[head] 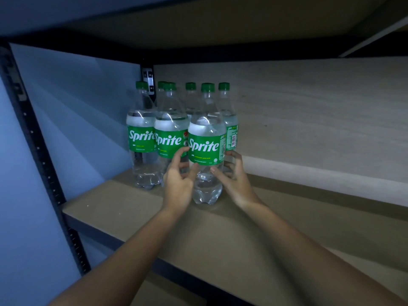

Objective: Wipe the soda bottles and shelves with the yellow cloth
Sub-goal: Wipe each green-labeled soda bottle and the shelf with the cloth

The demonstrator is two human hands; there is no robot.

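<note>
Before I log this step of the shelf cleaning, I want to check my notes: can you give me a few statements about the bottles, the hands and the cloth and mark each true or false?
1. The front bottle stands upright on the shelf. True.
2. The bottles' caps are red. False: every cap in view is green.
3. The left hand and the right hand are on opposite sides of the front bottle's lower half. True.
4. One of the hands holds the yellow cloth. False: no cloth is in view.
5. The bottles stand at the right end of the shelf. False: they are grouped near the left end, by the dark upright post.
</note>
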